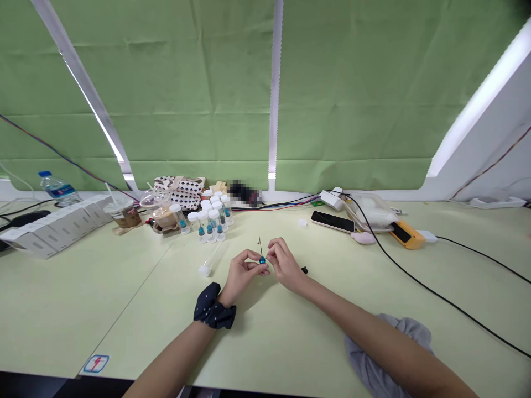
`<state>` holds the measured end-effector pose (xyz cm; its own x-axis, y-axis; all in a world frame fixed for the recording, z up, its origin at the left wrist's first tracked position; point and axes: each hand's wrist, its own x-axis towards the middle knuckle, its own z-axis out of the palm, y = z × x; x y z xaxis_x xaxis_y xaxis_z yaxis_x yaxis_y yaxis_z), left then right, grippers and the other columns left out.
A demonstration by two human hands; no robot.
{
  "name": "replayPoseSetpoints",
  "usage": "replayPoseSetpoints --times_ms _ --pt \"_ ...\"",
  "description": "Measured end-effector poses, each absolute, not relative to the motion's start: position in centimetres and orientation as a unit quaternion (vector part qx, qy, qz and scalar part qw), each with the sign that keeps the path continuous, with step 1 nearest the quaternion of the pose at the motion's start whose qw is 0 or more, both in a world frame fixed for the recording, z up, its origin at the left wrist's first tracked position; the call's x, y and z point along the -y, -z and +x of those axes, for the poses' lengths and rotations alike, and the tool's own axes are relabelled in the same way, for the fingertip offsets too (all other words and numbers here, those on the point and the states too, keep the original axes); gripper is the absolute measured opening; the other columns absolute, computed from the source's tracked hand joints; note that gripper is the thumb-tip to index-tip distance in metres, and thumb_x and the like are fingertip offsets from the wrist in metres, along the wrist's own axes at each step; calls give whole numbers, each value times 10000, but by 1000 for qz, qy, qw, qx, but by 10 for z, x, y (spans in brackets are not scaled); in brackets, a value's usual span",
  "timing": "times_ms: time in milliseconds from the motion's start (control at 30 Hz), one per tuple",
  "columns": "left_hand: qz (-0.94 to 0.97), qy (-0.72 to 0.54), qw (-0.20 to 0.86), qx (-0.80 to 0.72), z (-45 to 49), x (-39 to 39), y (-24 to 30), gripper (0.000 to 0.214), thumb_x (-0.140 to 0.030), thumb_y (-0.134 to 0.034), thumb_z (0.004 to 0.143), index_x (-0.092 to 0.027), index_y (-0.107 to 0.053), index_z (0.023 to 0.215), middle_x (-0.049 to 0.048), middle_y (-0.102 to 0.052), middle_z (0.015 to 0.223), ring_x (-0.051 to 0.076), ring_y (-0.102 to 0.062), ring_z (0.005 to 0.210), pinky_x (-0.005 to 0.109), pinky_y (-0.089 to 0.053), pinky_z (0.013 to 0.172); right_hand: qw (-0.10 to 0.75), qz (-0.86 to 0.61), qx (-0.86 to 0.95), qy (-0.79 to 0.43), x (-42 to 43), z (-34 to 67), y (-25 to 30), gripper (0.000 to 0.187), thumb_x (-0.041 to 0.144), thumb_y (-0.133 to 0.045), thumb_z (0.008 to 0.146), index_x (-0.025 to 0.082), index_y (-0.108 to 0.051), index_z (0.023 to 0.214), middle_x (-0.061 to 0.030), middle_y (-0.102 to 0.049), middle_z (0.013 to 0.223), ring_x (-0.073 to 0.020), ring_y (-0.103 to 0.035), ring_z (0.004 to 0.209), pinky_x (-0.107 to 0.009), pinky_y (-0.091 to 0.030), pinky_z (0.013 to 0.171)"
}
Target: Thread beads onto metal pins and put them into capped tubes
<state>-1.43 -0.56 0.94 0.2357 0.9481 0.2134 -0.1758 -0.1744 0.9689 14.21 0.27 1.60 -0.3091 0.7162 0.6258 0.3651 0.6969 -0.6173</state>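
Between thumb and fingers, my left hand (244, 268) grips a small blue part with a thin upright rod (263, 260), held just above the table. A tiny copper-coloured bit shows near the top of the rod. Close against its right side is my right hand (285, 264), fingers curled and pinched together; whatever they hold is too small or hidden to make out. Left of my hands, a clear tube (212, 258) lies on its side with its white end toward me. A small black piece (305, 270) rests just right of my right wrist.
Several white-capped tubes (211, 221) with blue parts inside stand at the back left, beside plastic cups (160, 210) and white boxes (62, 224). A phone (332, 221), a yellow device (406, 235) and a black cable (409, 268) lie to the right.
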Motion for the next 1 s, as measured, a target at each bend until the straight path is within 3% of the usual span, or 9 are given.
replayPoseSetpoints --times_ms 500,633,800,1000 --pt "578 -501 544 -345 -14 8 -10 306 -287 -713 657 -159 -459 769 6 -559 848 158 -668 627 272 -549 584 471 -406 773 -121 -2 140 -10 217 220 -400 883 190 -450 674 -53 -449 886 -133 -458 671 -286 -413 611" --pt "574 -509 541 -345 -14 7 -10 305 -290 -717 650 -158 -463 758 5 -560 839 156 -666 621 279 -551 588 467 -382 780 -167 -2 138 -11 205 166 -328 889 198 -434 717 -33 -417 811 -134 -451 659 -276 -423 603" --pt "563 -519 537 -356 -15 5 -11 325 -306 -722 641 -160 -460 768 0 -589 779 154 -661 594 296 -556 598 474 -345 793 -166 -1 140 -13 107 129 -346 868 192 -431 881 -84 -429 962 -169 -478 832 -326 -438 736" --pt "575 -511 538 -346 -14 7 -10 301 -287 -719 648 -159 -468 754 -2 -562 832 152 -666 618 280 -549 592 459 -402 782 -125 -4 142 -8 144 160 -361 874 190 -462 777 -65 -456 930 -139 -488 724 -275 -420 646"
